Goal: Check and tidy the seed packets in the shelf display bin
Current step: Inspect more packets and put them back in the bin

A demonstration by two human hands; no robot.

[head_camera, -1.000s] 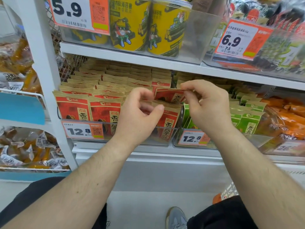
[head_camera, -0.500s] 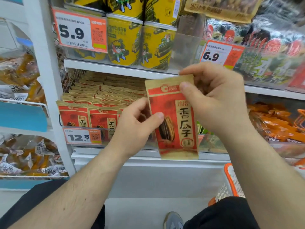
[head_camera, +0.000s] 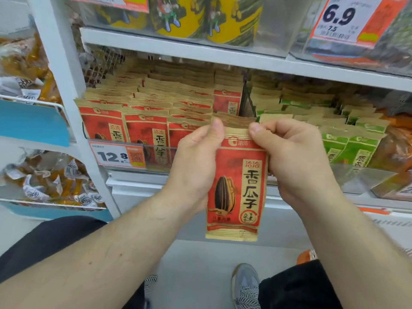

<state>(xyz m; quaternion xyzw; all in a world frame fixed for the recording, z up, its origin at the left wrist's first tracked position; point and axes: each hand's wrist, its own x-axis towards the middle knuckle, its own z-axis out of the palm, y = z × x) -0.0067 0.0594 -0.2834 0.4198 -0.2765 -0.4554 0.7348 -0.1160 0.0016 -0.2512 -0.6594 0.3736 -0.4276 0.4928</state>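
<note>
A red and tan seed packet (head_camera: pixel 236 190) with a printed sunflower seed hangs upright in front of the shelf, face toward me. My left hand (head_camera: pixel 196 161) grips its upper left edge, thumb on the top seam. My right hand (head_camera: pixel 289 157) pinches the upper right corner and side. Behind them the clear display bin (head_camera: pixel 160 157) holds several rows of matching red packets (head_camera: pixel 145 130), standing upright.
Green packets (head_camera: pixel 354 148) fill the neighbouring bin on the right. A 12.8 price tag (head_camera: pixel 117 156) is clipped to the bin front. Yellow cans (head_camera: pixel 200 16) stand on the shelf above. Bagged snacks (head_camera: pixel 49 181) sit in racks to the left. My shoe (head_camera: pixel 245 284) is on the floor below.
The packet was pulled out of the bin by my right hand, lifted, then lowered in front of the shelf. My left hand moved from the bin to grip the packet's left edge.
</note>
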